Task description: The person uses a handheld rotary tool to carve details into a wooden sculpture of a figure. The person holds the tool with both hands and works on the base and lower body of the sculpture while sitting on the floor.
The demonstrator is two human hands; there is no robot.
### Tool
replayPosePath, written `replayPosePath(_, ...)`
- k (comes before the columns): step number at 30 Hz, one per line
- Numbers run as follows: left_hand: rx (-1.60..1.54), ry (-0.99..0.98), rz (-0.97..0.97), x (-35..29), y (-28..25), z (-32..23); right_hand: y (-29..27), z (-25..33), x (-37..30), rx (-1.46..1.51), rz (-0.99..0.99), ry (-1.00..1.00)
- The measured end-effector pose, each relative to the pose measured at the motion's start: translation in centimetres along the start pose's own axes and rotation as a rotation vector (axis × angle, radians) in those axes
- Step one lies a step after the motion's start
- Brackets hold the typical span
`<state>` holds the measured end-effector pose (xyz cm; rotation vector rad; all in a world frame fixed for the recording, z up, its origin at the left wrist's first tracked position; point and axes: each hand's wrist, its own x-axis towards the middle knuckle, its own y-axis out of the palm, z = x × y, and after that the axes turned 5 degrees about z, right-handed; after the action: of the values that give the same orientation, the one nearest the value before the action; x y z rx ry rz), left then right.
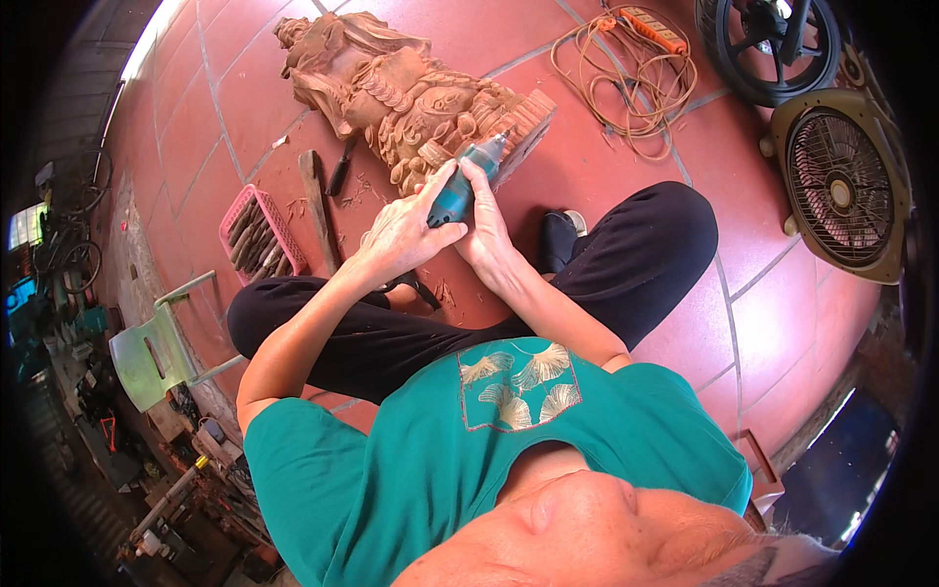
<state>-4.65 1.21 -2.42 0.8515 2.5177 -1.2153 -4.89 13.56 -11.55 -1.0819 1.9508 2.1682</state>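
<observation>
A teal power tool with a grey tapered nose, which looks like a die grinder [458,196], is held between both hands just in front of a carved wooden statue [391,83]. My left hand [399,232] wraps the tool's body from the left, and my right hand [485,227] closes round it from the right. Its nose points up and right toward the statue's base; I cannot tell whether the tip touches the wood. The statue lies on its side on the floor, its base toward the right. Wood chips are scattered close by.
A pink basket [262,235] full of carving tools stands left of my crossed legs, beside a wooden mallet [318,210] and a dark-handled tool [341,167]. An orange power strip [653,29] with coiled cord lies ahead right. A box fan [843,186] and wheel [773,49] are at right, a green chair [154,357] at left.
</observation>
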Motion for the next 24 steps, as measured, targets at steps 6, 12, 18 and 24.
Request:
replayPosePath(6,-0.003,-0.01,-0.008,0.1,-0.2,-0.1,-0.1,0.1,0.5,0.016,-0.006,0.042)
replayPosePath(12,0.026,-0.014,-0.035,0.0,0.1,0.3,0.0,-0.1,1.0,-0.013,-0.014,0.039)
replayPosePath(18,0.017,-0.008,-0.043,0.1,0.0,0.0,-0.1,0.2,0.9,0.0,0.008,0.063)
replayPosePath(24,0.019,-0.02,-0.01,0.2,-0.1,-0.1,-0.2,0.2,0.7,0.001,0.02,0.048)
